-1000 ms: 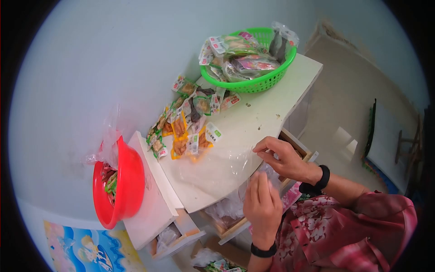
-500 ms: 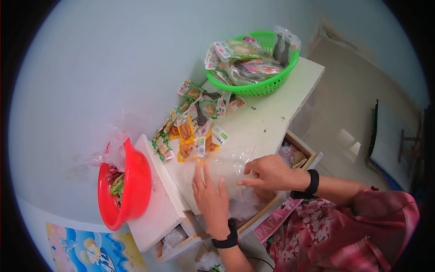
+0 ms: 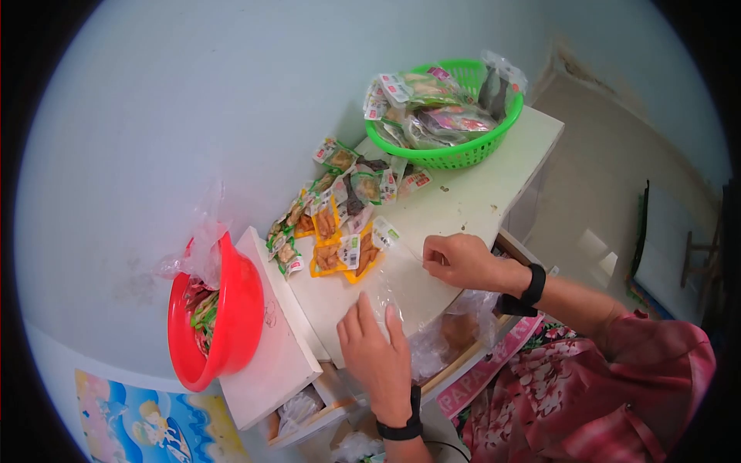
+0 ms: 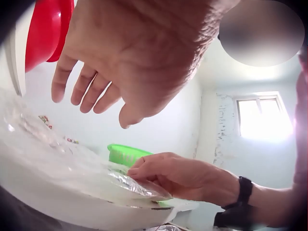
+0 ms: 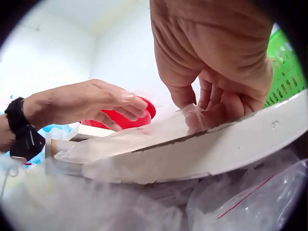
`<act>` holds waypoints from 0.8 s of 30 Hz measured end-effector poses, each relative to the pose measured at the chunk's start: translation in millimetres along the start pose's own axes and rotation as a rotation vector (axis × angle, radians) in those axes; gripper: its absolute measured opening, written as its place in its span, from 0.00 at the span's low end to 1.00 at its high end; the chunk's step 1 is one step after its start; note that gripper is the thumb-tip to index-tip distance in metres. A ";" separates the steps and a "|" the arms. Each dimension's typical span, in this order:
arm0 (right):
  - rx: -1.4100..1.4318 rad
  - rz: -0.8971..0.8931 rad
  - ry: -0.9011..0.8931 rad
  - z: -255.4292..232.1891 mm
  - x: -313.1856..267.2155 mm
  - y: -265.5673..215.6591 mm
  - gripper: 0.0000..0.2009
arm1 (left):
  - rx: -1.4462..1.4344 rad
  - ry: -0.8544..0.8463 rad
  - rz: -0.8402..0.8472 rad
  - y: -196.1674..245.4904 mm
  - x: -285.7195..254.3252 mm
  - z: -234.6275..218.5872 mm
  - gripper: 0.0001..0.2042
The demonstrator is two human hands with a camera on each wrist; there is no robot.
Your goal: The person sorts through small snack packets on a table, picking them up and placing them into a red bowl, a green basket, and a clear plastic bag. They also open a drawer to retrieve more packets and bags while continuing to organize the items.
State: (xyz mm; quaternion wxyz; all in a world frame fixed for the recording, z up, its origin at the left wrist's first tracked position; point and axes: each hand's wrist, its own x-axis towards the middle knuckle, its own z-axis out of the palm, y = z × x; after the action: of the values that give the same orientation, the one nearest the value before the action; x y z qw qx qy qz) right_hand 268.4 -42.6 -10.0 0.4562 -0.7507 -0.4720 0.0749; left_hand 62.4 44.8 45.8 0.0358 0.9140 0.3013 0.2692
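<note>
A clear plastic bag [image 5: 113,144] lies thin and flat along the front of the white table [image 3: 309,305]. My right hand [image 3: 467,262] pinches its edge between thumb and curled fingers; the right wrist view shows the film gathered at the fingertips. Over the bag's left part hovers my left hand [image 3: 378,359], palm down, with its fingers extended and spread a little. That palm [image 4: 139,57] holds nothing in the left wrist view. Beyond the hands, yellow-edged snack packets [image 3: 332,258] lie nearest, beside a pile of green and white packets [image 3: 367,185].
A green basket [image 3: 451,160] full of larger packets stands at the table's far end. On the left, a red basin [image 3: 245,312] holds packets and a plastic bag. Open drawers below the front edge contain clear plastic bags [image 3: 463,324].
My hands, close together a second ago, have parted: the left moved left over the table, then slightly back toward the body. The right hand's fingers have curled in at the bag's edge.
</note>
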 end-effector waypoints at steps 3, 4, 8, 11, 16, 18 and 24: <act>-0.041 0.002 0.052 9.7 -8.9 -0.8 0.06 | 0.024 -0.063 0.139 -3.4 11.5 34.9 0.28; -0.065 -0.015 0.088 12.6 -11.4 -0.2 0.06 | 0.035 -0.143 0.152 0.1 10.1 47.9 0.29; -0.149 -0.026 0.125 6.5 -12.5 4.2 0.05 | 0.036 -0.287 0.124 -13.4 8.2 76.6 0.34; -0.184 -0.032 0.092 3.7 -13.2 7.9 0.04 | 0.054 -0.303 0.090 -26.8 4.0 66.2 0.36; -0.190 -0.065 0.110 0.9 -11.8 6.6 0.03 | 0.122 -0.301 -0.037 -56.9 -10.9 48.3 0.36; -0.221 -0.040 0.057 -0.2 -12.0 3.9 0.04 | 0.140 -0.306 -0.091 -64.2 -18.2 43.5 0.36; -0.294 -0.140 0.119 -9.7 -9.8 -24.3 0.17 | 0.167 -0.326 -0.094 -69.0 -21.0 45.3 0.36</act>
State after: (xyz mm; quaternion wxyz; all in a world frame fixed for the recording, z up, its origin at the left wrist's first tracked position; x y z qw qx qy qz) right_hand 252.8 -52.8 10.8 0.3728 -0.7776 -0.5013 -0.0713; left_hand 34.9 93.5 -18.5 0.0209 0.9303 0.3552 0.0896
